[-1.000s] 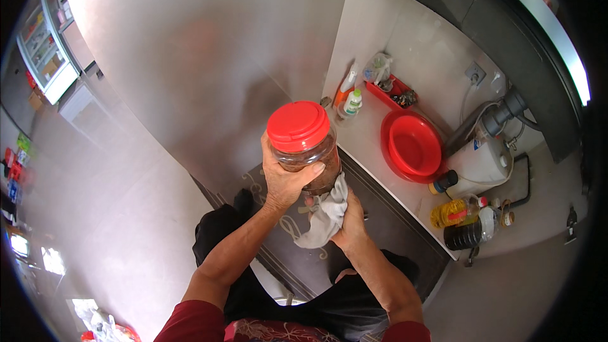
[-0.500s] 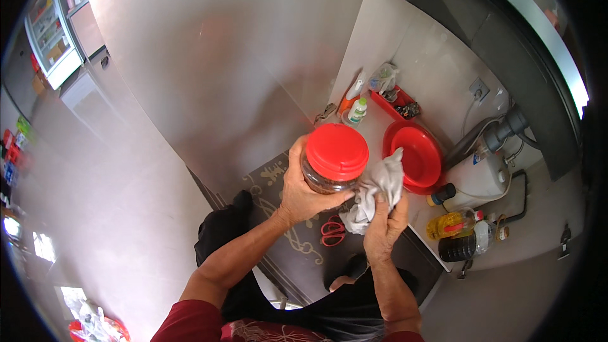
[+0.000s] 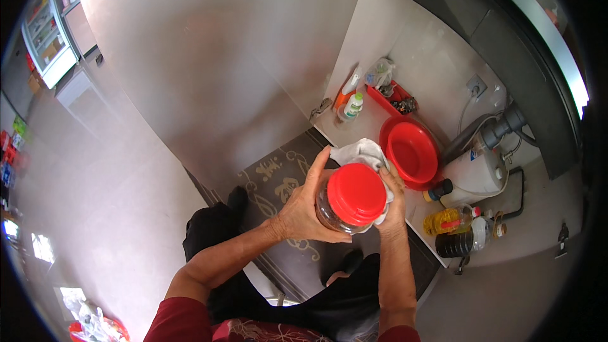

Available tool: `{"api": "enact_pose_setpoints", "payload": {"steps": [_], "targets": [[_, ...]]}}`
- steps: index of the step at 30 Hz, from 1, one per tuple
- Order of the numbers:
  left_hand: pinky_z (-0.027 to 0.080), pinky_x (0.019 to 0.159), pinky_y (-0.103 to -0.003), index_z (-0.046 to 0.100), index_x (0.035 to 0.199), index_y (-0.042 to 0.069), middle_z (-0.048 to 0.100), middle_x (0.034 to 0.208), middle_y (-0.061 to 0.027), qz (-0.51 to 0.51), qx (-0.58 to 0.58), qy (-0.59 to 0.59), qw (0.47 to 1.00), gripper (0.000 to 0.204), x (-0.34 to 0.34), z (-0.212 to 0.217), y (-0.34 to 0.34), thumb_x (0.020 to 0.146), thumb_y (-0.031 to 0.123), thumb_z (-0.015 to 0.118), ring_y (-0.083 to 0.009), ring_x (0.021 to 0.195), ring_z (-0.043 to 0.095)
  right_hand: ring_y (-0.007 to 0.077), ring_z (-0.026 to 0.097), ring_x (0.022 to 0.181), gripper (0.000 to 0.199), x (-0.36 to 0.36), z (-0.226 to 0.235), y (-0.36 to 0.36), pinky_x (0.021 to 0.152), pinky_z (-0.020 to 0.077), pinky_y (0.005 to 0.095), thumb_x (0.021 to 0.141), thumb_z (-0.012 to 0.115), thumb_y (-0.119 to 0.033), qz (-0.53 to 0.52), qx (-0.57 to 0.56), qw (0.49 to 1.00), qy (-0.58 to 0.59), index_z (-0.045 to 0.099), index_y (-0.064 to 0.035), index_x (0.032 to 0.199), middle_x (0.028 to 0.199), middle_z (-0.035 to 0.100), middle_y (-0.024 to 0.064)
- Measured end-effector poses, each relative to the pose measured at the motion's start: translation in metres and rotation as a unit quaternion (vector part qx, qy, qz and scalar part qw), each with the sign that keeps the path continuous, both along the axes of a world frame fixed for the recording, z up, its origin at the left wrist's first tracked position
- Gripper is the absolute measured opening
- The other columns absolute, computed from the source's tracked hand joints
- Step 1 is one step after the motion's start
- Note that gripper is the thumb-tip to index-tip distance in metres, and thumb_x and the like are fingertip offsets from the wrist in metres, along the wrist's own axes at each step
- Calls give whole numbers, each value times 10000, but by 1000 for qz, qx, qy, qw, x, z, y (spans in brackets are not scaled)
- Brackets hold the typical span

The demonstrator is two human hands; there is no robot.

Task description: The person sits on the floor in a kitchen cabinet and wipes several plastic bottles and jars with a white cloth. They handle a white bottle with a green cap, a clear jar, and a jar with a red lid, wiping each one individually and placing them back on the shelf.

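A clear round jar with a red screw lid [image 3: 357, 194] is held up in front of me over the mat. My left hand [image 3: 303, 210] wraps its left side, thumb and fingers spread around the clear wall. Against the jar's far right side, my right hand [image 3: 394, 201] presses a whitish-grey cloth [image 3: 358, 152]. Part of that cloth bunches up behind the lid, and its lower part is hidden by the jar. The jar's contents are mostly covered by the lid and my hands.
An open cabinet at the right holds red basins [image 3: 413, 152], a red tray [image 3: 394, 97], spray and small bottles [image 3: 353, 106], a white tank [image 3: 475, 177], an oil bottle [image 3: 443, 220] and a dark bottle [image 3: 456, 244]. Its open door [image 3: 221, 44] stands left. A dark patterned mat [image 3: 266, 183] lies below.
The jar has moved right and nearer to me. My right hand has brought the cloth from beside the jar onto its far right side. The red scissors on the mat are now hidden.
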State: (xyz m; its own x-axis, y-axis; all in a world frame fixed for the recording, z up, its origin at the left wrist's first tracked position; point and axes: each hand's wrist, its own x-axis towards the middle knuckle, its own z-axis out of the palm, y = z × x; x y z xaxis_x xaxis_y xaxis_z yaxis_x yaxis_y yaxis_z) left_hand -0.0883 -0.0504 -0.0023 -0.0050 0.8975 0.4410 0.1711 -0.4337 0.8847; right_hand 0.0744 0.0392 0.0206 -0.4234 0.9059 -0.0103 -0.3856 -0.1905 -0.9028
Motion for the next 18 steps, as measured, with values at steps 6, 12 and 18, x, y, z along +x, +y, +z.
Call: {"api": "enact_pose_setpoints", "payload": {"steps": [6,12,18], "targets": [[427,966,-411,-206,1407,78,534,1206,-194,-99,-35,59,993,1436,-6,7,-5,486,220,887,-357,1107,538,181,558,874,499,23,24,2,782,428,285,661,602,-286,71,150,964,-209,610,40,1038,973,615,103],[485,819,-396,-140,1429,70,625,981,-207,-148,-92,161,971,1381,-9,6,-12,472,222,844,-374,901,620,236,548,893,336,28,41,-2,804,418,333,632,610,-145,232,348,864,-278,646,6,929,989,599,116],[495,771,-344,-93,1453,86,649,1028,-152,-226,-135,124,957,1332,-5,-20,-10,505,252,827,-314,900,644,271,517,781,229,4,48,-56,677,433,368,525,702,-141,210,595,667,-395,671,-112,750,888,593,34]]}}
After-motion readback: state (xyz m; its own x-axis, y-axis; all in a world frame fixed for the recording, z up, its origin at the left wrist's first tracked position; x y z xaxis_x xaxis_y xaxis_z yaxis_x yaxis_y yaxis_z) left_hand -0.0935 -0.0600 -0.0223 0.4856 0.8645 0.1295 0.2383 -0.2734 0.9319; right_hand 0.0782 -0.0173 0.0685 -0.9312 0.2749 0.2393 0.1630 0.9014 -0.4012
